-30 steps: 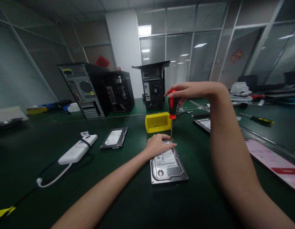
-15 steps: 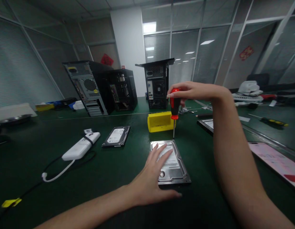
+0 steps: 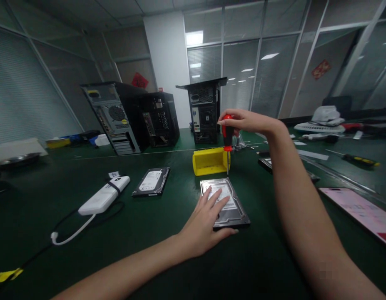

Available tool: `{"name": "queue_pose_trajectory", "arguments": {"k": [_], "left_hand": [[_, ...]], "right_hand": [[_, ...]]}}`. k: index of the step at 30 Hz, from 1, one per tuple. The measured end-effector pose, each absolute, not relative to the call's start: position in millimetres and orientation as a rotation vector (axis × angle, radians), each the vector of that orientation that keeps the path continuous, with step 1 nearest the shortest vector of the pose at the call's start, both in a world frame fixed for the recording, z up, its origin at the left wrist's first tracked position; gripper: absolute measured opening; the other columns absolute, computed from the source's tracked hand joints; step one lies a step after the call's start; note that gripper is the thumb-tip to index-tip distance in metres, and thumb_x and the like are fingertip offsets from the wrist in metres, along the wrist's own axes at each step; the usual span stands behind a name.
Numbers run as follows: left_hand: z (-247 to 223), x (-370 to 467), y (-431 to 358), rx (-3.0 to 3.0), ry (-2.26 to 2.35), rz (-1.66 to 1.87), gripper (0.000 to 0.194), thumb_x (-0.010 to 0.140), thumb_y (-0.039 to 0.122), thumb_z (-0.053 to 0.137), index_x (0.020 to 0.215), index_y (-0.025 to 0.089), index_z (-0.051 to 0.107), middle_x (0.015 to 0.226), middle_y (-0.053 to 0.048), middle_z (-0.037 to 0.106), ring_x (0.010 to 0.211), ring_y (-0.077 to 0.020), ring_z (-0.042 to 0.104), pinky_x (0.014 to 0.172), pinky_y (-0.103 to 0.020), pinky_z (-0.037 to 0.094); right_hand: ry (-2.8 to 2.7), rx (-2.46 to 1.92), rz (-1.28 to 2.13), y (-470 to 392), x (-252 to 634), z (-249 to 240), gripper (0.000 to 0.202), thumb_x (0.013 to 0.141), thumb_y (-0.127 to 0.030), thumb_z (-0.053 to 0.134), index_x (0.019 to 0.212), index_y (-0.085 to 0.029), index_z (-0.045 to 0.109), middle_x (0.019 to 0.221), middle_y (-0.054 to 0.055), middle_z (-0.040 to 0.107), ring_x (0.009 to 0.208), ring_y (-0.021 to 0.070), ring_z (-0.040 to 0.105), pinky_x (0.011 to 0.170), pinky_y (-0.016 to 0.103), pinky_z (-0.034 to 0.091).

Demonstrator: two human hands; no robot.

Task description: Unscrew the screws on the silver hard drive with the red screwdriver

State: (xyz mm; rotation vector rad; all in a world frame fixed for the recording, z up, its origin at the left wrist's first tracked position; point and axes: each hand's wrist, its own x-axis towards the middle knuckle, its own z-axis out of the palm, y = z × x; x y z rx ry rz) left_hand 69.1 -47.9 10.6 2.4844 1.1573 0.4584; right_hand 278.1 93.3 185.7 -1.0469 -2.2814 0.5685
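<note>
Head view: the left hand [image 3: 202,220] spreads across the silver rectangular metal hard drive [image 3: 234,208] beneath its fingers; the right hand [image 3: 239,119] pinches the red-and-black-handled screwdriver [image 3: 228,143], tip below at the drive's far corner. Light bracing could let that tip skid!

As for the hard drive [image 3: 232,206]: lay flat on the green tabletop [image 3: 177,200], label side up, with long sides running away at a slight slant. Showed a silver metal casing with a raised outline beside a white, printed label, partly covered toward the near left. As for the screwdriver [image 3: 227,143]: stood upright, gripped by the handle, tip down at the drive's far right corner. Had red and black colouring above a thin metal shaft. Could not tell whether touching the corner.
</note>
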Motion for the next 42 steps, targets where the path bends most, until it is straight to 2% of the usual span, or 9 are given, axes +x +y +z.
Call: {"name": "queue_pose_trajectory", "arguments": {"k": [6, 13, 15, 19, 24, 27, 33, 37, 42], "left_hand": [[13.7, 77.9, -45.6, 2.484, 1.21, 0.449, 0.078, 0.083, 0.059, 0.055, 0.148, 0.024, 0.027, 0.158, -0.005, 0.016, 0.145, -0.0311, 0.003, 0.116, -0.055, 0.016], [9.7, 72.7, -45.2, 2.495, 1.182, 0.479, 0.074, 0.085, 0.059, 0.052, 0.148, 0.029, 0.026, 0.157, -0.003, 0.018, 0.145, -0.0295, 0.006, 0.116, -0.055, 0.018], [7.9, 71.5, -45.3, 2.504, 1.17, 0.491, 0.072, 0.086, 0.059, 0.05, 0.147, 0.03, 0.026, 0.157, -0.002, 0.018, 0.145, -0.0289, 0.007, 0.116, -0.055, 0.018], [8.2, 71.5, -45.5, 2.507, 1.169, 0.481, 0.07, 0.087, 0.056, 0.051, 0.147, 0.03, 0.026, 0.157, -0.002, 0.018, 0.145, -0.0277, 0.009, 0.116, -0.054, 0.019], [10.3, 72.7, -46.1, 2.51, 1.172, 0.482, 0.07, 0.087, 0.054, 0.053, 0.147, 0.028, 0.029, 0.157, -0.004, 0.02, 0.145, -0.0279, 0.01, 0.116, -0.053, 0.019], [9.4, 71.9, -45.7, 2.514, 1.171, 0.483, 0.07, 0.087, 0.055, 0.052, 0.147, 0.028, 0.028, 0.157, -0.004, 0.019, 0.145, -0.0278, 0.009, 0.116, -0.052, 0.019], [9.6, 70.8, -46.4, 2.516, 1.177, 0.465, 0.07, 0.088, 0.055, 0.051, 0.148, 0.029, 0.026, 0.157, -0.004, 0.018, 0.145, -0.0282, 0.009, 0.116, -0.054, 0.019], [10.5, 70.9, -47.1, 2.523, 1.182, 0.456, 0.07, 0.088, 0.054, 0.051, 0.148, 0.028, 0.026, 0.157, -0.004, 0.018, 0.145, -0.0285, 0.009, 0.116, -0.054, 0.019], [9.3, 69.8, -46.8, 2.523, 1.171, 0.477, 0.07, 0.088, 0.055, 0.049, 0.148, 0.03, 0.024, 0.157, -0.003, 0.018, 0.145, -0.0288, 0.009, 0.115, -0.055, 0.019]], "right_hand": [[-2.326, -1.077, 0.568, 100.4, 279.5, 192.8, 0.026, 0.08, -0.044, 0.062, 0.08, -0.019, 0.056, 0.074, 0.004, 0.062, 0.056, 0.0115, 0.056, 0.051, 0.025, 0.047], [-2.264, -1.131, 0.524, 91.3, 282.2, 190.8, 0.03, 0.078, -0.047, 0.063, 0.089, -0.02, 0.058, 0.078, 0.004, 0.064, 0.053, 0.0108, 0.053, 0.047, 0.025, 0.041], [-2.28, -1.147, 0.475, 89.4, 283.0, 190.2, 0.032, 0.079, -0.049, 0.062, 0.092, -0.02, 0.06, 0.075, 0.003, 0.062, 0.05, 0.0096, 0.051, 0.047, 0.025, 0.04], [-2.273, -1.201, 0.418, 87.4, 282.2, 188.9, 0.036, 0.081, -0.054, 0.057, 0.084, -0.019, 0.058, 0.063, 0.002, 0.057, 0.048, 0.0102, 0.05, 0.047, 0.025, 0.04], [-2.189, -1.217, 0.574, 86.7, 283.4, 187.2, 0.031, 0.09, -0.047, 0.043, 0.094, -0.019, 0.054, 0.08, 0.005, 0.06, 0.057, 0.0134, 0.058, 0.052, 0.027, 0.049], [-2.205, -1.218, 0.593, 86.1, 286.4, 187.8, 0.029, 0.089, -0.044, 0.047, 0.102, -0.02, 0.056, 0.089, 0.007, 0.062, 0.061, 0.0139, 0.06, 0.055, 0.027, 0.052], [-2.257, -1.164, 0.555, 79.4, 285.1, 189.1, 0.03, 0.086, -0.046, 0.054, 0.095, -0.019, 0.059, 0.083, 0.005, 0.064, 0.063, 0.0125, 0.059, 0.056, 0.023, 0.051], [-2.196, -1.185, 0.592, 77.5, 281.6, 188.3, 0.033, 0.09, -0.046, 0.044, 0.088, -0.017, 0.058, 0.081, 0.006, 0.064, 0.062, 0.0127, 0.06, 0.057, 0.024, 0.052], [-2.166, -1.177, 0.662, 76.9, 281.7, 188.4, 0.035, 0.093, -0.04, 0.036, 0.1, -0.017, 0.062, 0.094, 0.009, 0.066, 0.069, 0.0157, 0.063, 0.063, 0.029, 0.053]]}}
